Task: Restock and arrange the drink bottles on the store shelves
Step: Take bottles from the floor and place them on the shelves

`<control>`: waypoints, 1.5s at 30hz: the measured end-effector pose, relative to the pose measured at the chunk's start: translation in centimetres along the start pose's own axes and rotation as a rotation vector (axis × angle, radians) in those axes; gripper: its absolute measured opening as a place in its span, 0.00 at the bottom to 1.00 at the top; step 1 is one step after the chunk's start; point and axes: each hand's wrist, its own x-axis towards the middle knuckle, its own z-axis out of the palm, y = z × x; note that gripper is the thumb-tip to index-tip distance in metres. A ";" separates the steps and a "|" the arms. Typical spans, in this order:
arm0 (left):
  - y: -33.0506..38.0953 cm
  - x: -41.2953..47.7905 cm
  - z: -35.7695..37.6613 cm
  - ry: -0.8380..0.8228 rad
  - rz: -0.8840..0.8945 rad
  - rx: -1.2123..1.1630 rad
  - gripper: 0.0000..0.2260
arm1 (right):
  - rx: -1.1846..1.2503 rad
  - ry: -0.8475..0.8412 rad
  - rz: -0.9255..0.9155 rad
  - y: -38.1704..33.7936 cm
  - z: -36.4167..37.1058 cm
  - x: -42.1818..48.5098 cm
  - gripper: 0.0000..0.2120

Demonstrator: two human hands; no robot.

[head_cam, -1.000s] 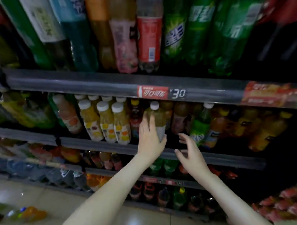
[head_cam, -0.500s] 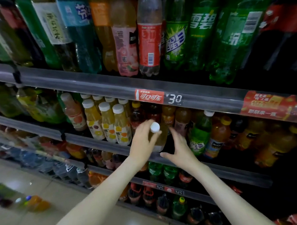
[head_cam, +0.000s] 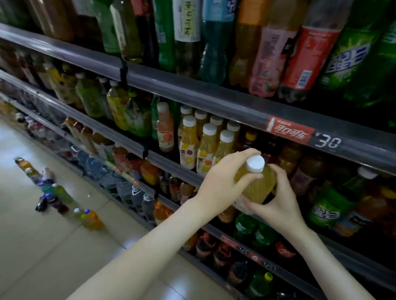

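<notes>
A: The juice bottle [head_cam: 257, 186] is tilted just in front of the middle shelf's rail [head_cam: 166, 163]. The left hand [head_cam: 223, 182] curls round its neck and the right hand [head_cam: 279, 203] wraps its lower body.
B: If it goes in crooked, I'd expect it to topple the white-capped row [head_cam: 206, 145].

Head camera, looking forward and down from my head, shelves [head_cam: 213, 102] close, running ten to four o'clock, floor [head_cam: 38, 245] at eight.
</notes>
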 end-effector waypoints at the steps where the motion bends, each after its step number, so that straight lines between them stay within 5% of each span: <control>1: -0.1 -0.7 -1.6 -0.007 -0.073 -0.043 0.20 | 0.042 -0.034 0.029 -1.3 1.1 -0.5 0.34; 11: -8.7 -17.0 -21.2 -0.400 -0.714 -0.413 0.42 | 0.337 -0.201 0.202 -10.7 19.7 -6.0 0.34; 16: -10.7 -21.3 -31.6 -0.290 -0.740 -0.351 0.32 | 0.350 -0.383 0.152 -16.4 30.1 -7.1 0.35; 25: -13.8 -24.0 -41.5 -0.104 -0.866 -0.071 0.31 | 0.326 -0.726 0.194 -21.1 39.4 -3.4 0.34; 35: -25.8 -22.7 -49.0 -0.114 -0.980 0.126 0.36 | 0.108 -0.610 0.122 -21.4 52.6 6.9 0.11; 45: -46.4 -14.0 -59.1 -0.238 -0.980 0.183 0.33 | -0.007 -0.541 0.198 -17.9 70.4 23.5 0.14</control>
